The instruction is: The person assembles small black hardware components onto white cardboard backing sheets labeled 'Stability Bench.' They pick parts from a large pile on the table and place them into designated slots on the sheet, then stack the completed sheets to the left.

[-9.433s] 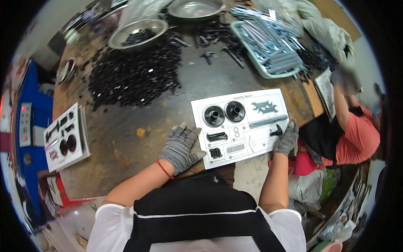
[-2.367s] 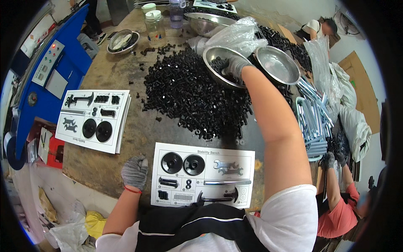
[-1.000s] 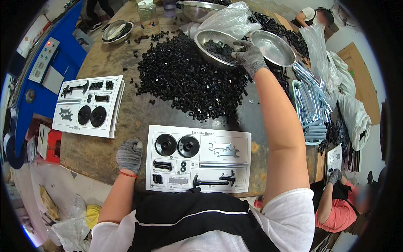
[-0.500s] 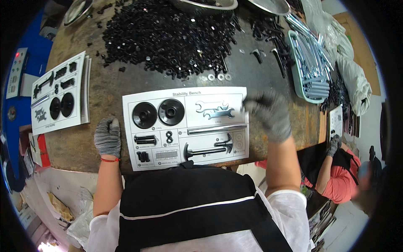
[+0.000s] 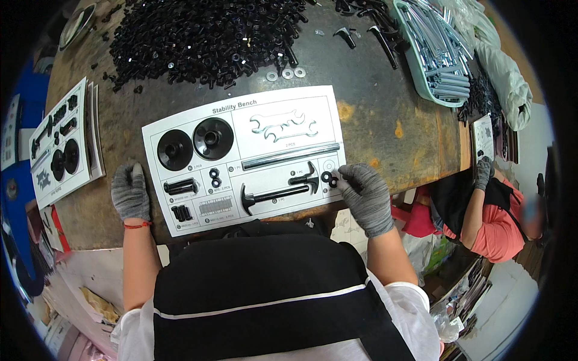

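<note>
A white parts sheet (image 5: pixel 241 165) with pictured panels lies in front of me. On it rest two black round caps (image 5: pixel 174 150), a silver tube (image 5: pixel 292 156), black bolts (image 5: pixel 182 185), black nuts (image 5: pixel 215 177) and black T-shaped hex tools (image 5: pixel 280 192). Two wrench shapes (image 5: pixel 283 125) show in the top panel; I cannot tell whether they are printed. My right hand (image 5: pixel 366 198), grey-gloved, pinches at small black rings (image 5: pixel 328 177) by the sheet's right edge. Beside the left edge, my left hand (image 5: pixel 130 192), also gloved, rests on the table with thumb and fingers apart, holding nothing.
A heap of black fasteners (image 5: pixel 205 42) covers the back of the table. Three silver washers (image 5: pixel 286 73) lie before it. At right stands a pale green basket (image 5: pixel 415 57) of silver tubes. More sheets (image 5: pixel 66 141) stand at left; a co-worker (image 5: pixel 490 210) is at right.
My right hand has moved from beside the wrench panel down to the sheet's lower right, where black rings now show. My left hand stays by the left edge. The view has shifted.
</note>
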Available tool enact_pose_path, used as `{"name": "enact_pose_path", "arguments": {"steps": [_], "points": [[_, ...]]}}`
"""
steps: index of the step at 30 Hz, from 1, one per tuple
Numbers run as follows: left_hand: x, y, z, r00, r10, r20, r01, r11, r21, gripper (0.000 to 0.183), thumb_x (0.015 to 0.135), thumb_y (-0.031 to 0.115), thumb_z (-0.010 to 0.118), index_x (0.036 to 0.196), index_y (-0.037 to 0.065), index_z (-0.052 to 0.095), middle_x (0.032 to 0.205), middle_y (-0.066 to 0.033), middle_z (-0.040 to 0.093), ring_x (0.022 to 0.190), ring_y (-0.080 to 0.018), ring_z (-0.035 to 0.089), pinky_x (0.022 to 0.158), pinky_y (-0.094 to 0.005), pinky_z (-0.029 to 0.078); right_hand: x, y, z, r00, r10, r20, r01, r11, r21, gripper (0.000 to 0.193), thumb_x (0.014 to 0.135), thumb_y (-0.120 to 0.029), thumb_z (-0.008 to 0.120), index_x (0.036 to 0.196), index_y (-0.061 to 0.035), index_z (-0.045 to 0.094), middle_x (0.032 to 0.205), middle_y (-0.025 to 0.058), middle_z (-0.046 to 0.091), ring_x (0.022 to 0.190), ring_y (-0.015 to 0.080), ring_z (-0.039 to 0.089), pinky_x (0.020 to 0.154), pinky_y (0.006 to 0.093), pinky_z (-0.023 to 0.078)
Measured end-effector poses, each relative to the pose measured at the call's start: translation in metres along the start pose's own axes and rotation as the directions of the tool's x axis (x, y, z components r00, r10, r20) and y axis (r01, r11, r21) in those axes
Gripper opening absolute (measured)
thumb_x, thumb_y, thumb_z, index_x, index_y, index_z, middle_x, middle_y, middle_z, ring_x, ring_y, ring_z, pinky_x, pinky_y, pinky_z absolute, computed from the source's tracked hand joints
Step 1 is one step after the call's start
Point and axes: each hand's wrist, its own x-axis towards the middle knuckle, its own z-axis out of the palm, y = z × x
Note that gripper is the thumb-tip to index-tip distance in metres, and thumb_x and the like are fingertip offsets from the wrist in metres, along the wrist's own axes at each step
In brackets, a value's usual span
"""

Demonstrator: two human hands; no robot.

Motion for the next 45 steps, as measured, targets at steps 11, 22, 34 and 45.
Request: {"name": "enact_pose_path", "arguments": {"steps": [11, 22, 34, 45], "points": [[0.003, -0.014, 0.004, 0.999, 0.047, -0.009, -0.047, 0.997, -0.06, 0.019, 0.093, 0.017, 0.065, 0.103, 0.0, 0.065, 0.1, -0.0113, 0.068, 0.091, -0.0223, 0.064, 0.087, -0.033, 0.05, 0.014, 0.017, 0.002, 0.988, -0.123, 0.095, 0.133, 0.985, -0.108, 0.02, 0.08, -0.005, 0.073, 0.1, -0.0058, 0.072, 0.09, 0.012, 0.069, 0.079, 0.0256, 0.067, 0.073, 0.0332, 0.054], [0.005, 0.033, -0.004, 0.985, 0.173, 0.0, -0.173, 0.984, 0.049, 0.018, 0.088, 0.017, 0.066, 0.103, 0.007, 0.067, 0.102, -0.0141, 0.069, 0.093, -0.0291, 0.066, 0.086, -0.037, 0.051, 0.009, 0.021, 0.002, 0.999, -0.024, 0.048, 0.026, 0.999, -0.047, 0.024, 0.078, -0.004, 0.075, 0.102, -0.0038, 0.071, 0.088, 0.0107, 0.067, 0.08, 0.0214, 0.066, 0.073, 0.0303, 0.052], [0.164, 0.111, 0.041, 0.985, 0.012, 0.172, -0.058, 0.963, 0.262, 0.056, 0.079, 0.034, 0.077, 0.128, 0.013, 0.058, 0.122, -0.0183, 0.06, 0.117, -0.0325, 0.056, 0.098, -0.0394, 0.047, 0.042, -0.028, 0.01, 0.964, -0.252, -0.088, 0.256, 0.966, 0.044, 0.021, 0.083, -0.001, 0.07, 0.104, -0.0013, 0.069, 0.089, 0.0089, 0.064, 0.078, 0.0165, 0.062, 0.071, 0.0288, 0.051], [0.131, 0.06, 0.016, 0.953, 0.072, 0.294, -0.146, 0.96, 0.239, 0.053, 0.076, 0.037, 0.078, 0.115, 0.004, 0.066, 0.119, -0.0194, 0.064, 0.113, -0.0341, 0.059, 0.098, -0.0409, 0.047, 0.139, -0.155, 0.088, 0.866, -0.281, 0.413, 0.433, 0.834, -0.343, 0.026, 0.087, -0.018, 0.068, 0.111, -0.0103, 0.065, 0.102, 0.0114, 0.064, 0.097, 0.0282, 0.063, 0.083, 0.0392, 0.052]]}}
